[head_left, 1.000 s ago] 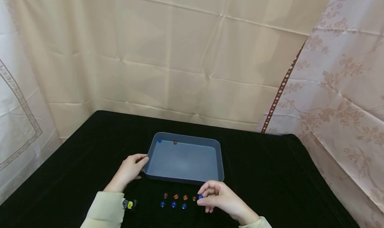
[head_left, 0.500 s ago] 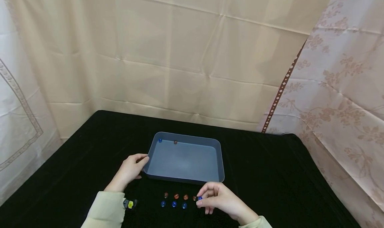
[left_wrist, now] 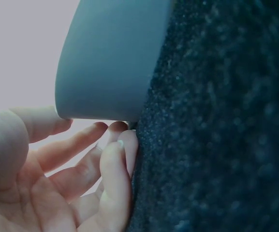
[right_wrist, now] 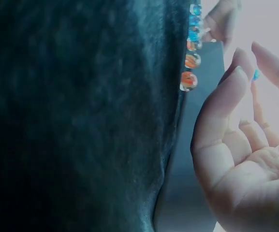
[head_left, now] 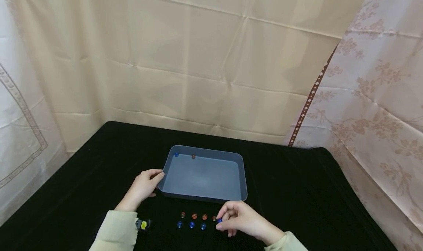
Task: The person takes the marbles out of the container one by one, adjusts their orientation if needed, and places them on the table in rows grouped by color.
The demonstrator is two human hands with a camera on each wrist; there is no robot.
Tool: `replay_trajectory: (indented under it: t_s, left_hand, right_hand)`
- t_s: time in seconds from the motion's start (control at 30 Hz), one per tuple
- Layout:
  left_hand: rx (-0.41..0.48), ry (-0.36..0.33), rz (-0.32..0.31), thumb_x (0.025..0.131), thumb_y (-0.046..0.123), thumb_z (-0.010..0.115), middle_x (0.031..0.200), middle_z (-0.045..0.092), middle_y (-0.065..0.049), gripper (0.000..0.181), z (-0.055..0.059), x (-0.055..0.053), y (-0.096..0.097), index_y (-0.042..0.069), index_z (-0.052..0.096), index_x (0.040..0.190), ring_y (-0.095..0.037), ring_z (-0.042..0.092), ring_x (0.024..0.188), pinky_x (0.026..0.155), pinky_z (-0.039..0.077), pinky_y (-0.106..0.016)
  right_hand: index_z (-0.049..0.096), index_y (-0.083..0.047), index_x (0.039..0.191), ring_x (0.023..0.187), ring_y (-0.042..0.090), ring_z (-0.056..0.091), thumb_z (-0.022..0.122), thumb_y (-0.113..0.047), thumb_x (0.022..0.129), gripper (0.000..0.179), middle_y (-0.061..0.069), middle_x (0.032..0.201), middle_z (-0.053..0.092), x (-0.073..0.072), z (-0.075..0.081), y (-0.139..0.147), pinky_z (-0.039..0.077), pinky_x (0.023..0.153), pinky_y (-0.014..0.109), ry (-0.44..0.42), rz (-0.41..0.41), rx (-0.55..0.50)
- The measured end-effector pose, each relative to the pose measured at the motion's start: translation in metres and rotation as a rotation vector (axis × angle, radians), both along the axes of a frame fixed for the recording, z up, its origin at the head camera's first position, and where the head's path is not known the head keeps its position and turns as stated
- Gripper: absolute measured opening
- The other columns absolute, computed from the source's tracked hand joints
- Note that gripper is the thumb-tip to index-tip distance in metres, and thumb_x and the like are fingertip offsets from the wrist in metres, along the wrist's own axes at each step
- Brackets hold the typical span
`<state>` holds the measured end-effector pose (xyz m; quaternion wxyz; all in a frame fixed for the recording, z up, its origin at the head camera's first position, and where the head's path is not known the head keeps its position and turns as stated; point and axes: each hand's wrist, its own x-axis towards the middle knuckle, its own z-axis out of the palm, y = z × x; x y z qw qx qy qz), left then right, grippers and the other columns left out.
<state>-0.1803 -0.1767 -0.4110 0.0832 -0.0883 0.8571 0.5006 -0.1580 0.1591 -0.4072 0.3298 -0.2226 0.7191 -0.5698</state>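
Note:
Between thumb and forefinger, my right hand (head_left: 242, 219) pinches a blue glass marble (head_left: 219, 220) just above the black cloth. Its other fingers are bent beneath. In the right wrist view the held marble (right_wrist: 256, 75) shows between the fingertips. To its left lie a back row of several orange-brown marbles (head_left: 194, 216) and a front row of blue marbles (head_left: 191, 225). My left hand (head_left: 143, 186) touches the left side of a shallow grey-blue tray (head_left: 203, 198); in the left wrist view, loosely bent fingers (left_wrist: 115, 179) rest at the tray wall (left_wrist: 108, 72).
Inside the tray, a blue marble (head_left: 176, 154) and a brown marble (head_left: 193, 156) lie near the far edge. A black cloth (head_left: 290, 185) covers the table. Beige curtains (head_left: 205, 60) hang behind it, with patterned cloth (head_left: 373, 104) at the right.
My right hand has dipped slightly toward the near side with the blue marble still pinched. The left hand, the tray and the other marbles stay in place.

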Motion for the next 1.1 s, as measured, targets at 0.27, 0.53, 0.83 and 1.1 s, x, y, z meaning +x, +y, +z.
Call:
replay_trajectory:
  t_s: [0.27,0.53,0.83,1.1]
  left_hand:
    - [-0.010,-0.004,-0.002,0.104,0.026,0.047,0.114,0.065,-0.019,0.044,0.000,0.000,0.001,-0.004,0.052,0.136,-0.023,0.064,0.093,0.073,0.061,-0.039]
    - [-0.002,-0.009,-0.001,0.104,0.027,0.047,0.115,0.065,-0.019,0.044,0.001,0.000,0.000,-0.004,0.052,0.136,-0.023,0.064,0.094,0.074,0.061,-0.039]
    - [0.006,0.002,-0.002,0.104,0.027,0.047,0.115,0.066,-0.020,0.044,-0.001,-0.001,-0.001,-0.003,0.053,0.135,-0.025,0.066,0.095,0.074,0.061,-0.040]
    - [-0.001,0.001,0.000,0.105,0.027,0.047,0.115,0.066,-0.020,0.044,-0.002,-0.002,-0.001,-0.003,0.054,0.135,-0.023,0.065,0.094,0.073,0.062,-0.041]
  right_hand:
    - [0.064,0.010,0.101,0.055,0.008,0.059,0.071,-0.007,0.087,0.023,-0.001,0.074,0.066,-0.005,0.001,-0.006,0.051,0.050,0.018,0.059,0.058,0.071]
    - [0.066,0.004,0.096,0.052,0.007,0.056,0.074,-0.007,0.085,0.018,-0.005,0.068,0.061,-0.008,0.003,-0.012,0.050,0.049,0.018,0.109,0.081,0.153]
    - [0.069,-0.003,0.091,0.049,0.008,0.056,0.075,-0.006,0.084,0.010,-0.005,0.065,0.061,-0.008,0.002,-0.017,0.049,0.048,0.018,0.145,0.088,0.228]
    - [0.070,-0.004,0.090,0.048,0.006,0.055,0.075,-0.004,0.083,0.008,-0.001,0.065,0.065,-0.010,0.002,-0.021,0.048,0.048,0.018,0.176,0.116,0.244]
